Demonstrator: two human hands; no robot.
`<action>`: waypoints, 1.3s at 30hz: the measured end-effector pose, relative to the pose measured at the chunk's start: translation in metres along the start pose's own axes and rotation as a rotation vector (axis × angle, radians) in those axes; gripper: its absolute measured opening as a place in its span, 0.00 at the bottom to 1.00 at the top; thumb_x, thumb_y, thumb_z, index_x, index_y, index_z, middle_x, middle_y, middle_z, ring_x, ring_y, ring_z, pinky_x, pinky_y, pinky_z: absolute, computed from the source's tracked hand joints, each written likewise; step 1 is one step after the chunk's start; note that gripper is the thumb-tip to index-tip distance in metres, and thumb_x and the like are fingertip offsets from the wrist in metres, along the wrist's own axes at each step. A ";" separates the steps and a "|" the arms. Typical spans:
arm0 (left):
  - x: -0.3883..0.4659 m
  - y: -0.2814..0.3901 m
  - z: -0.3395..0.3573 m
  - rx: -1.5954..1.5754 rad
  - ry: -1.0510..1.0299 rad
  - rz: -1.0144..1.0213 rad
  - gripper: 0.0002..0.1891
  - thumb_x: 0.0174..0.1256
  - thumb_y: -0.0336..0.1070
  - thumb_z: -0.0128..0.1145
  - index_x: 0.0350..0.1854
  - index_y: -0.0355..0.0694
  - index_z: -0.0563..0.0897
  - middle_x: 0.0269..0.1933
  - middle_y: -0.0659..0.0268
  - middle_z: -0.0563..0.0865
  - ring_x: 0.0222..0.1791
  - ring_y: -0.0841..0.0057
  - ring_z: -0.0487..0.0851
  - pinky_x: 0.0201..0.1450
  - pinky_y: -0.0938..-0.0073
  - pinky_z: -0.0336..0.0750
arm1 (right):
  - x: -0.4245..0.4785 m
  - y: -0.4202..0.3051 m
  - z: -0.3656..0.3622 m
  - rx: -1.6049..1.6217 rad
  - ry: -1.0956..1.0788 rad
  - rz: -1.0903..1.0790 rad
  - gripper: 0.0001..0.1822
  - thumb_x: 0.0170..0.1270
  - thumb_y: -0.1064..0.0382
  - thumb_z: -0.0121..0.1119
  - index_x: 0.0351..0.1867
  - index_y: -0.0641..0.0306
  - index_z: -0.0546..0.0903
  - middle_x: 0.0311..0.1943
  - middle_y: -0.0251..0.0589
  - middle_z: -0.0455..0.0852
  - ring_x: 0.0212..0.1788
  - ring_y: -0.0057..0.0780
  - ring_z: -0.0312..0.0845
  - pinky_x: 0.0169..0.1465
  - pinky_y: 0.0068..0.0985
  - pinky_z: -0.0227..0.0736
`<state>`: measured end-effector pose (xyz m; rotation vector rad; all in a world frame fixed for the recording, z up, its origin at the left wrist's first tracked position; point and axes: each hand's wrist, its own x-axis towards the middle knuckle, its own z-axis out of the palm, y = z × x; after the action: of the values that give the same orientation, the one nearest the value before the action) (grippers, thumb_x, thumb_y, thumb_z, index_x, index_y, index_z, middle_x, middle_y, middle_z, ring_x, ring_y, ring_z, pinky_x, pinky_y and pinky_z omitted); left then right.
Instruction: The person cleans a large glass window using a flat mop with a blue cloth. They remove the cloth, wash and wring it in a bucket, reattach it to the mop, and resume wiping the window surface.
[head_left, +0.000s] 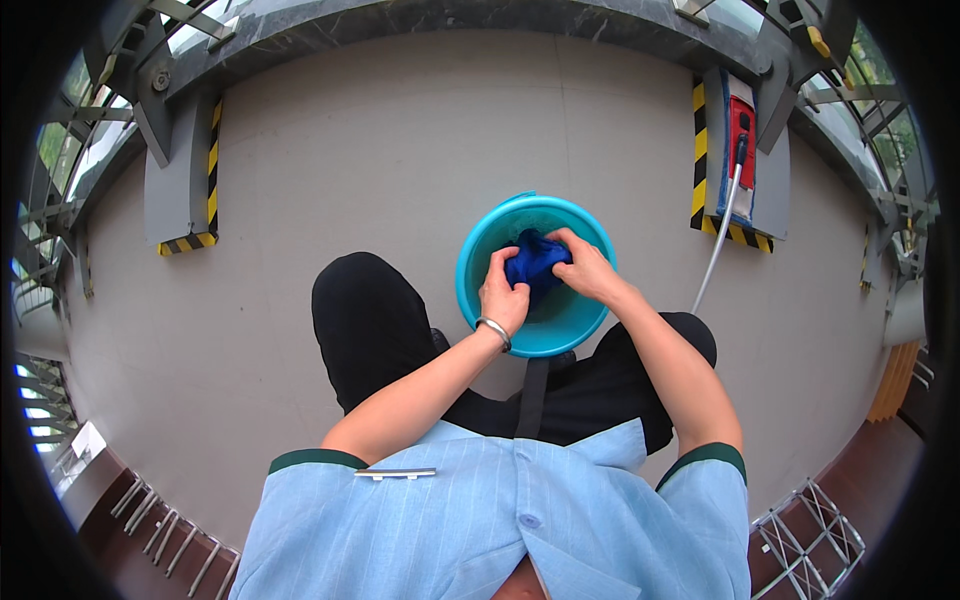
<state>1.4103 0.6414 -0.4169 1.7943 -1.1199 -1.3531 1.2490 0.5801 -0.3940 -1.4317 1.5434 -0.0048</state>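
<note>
A turquoise plastic bucket (471, 259) stands on the floor between my bent knees. Inside its rim, a bunched dark blue cloth (534, 259) is held by both hands. My left hand (503, 294), with a metal bracelet at the wrist, grips the cloth's left side with curled fingers. From the right, my right hand (586, 266) pinches the cloth's other side between thumb and fingers. The lower part of the bucket's inside is shaded, and how much water it holds I cannot tell.
A flat mop with a red head (742, 124) leans on a grey base (772, 187) edged with yellow-black tape, its metal handle (718, 247) reaching toward my right knee. A similar base (176, 187) stands at left. Beyond the grey floor (390, 150) runs a dark stone ledge (450, 16).
</note>
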 end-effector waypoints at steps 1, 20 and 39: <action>0.002 -0.001 0.003 0.103 -0.007 -0.019 0.27 0.50 0.25 0.56 0.57 0.45 0.72 0.56 0.52 0.77 0.57 0.55 0.76 0.58 0.59 0.71 | 0.009 0.002 0.005 -0.054 -0.009 0.023 0.25 0.53 0.61 0.61 0.55 0.57 0.75 0.49 0.50 0.83 0.52 0.48 0.79 0.55 0.39 0.73; 0.017 -0.015 0.005 -0.911 -0.180 -0.835 0.43 0.63 0.76 0.35 0.70 0.45 0.61 0.68 0.55 0.67 0.65 0.55 0.70 0.60 0.42 0.69 | -0.030 -0.049 0.018 0.532 0.002 -0.002 0.11 0.56 0.64 0.60 0.40 0.65 0.82 0.35 0.41 0.84 0.40 0.25 0.79 0.47 0.25 0.74; -0.001 -0.011 0.018 -0.775 -0.039 -0.542 0.25 0.69 0.44 0.54 0.65 0.41 0.70 0.57 0.62 0.79 0.54 0.72 0.79 0.59 0.70 0.72 | 0.025 -0.005 0.034 -0.294 0.331 0.044 0.13 0.61 0.54 0.55 0.40 0.57 0.82 0.32 0.53 0.86 0.36 0.53 0.83 0.41 0.47 0.76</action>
<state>1.3962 0.6480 -0.4309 1.5010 -0.0371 -1.8016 1.2790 0.5797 -0.4237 -1.6901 1.9064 0.0129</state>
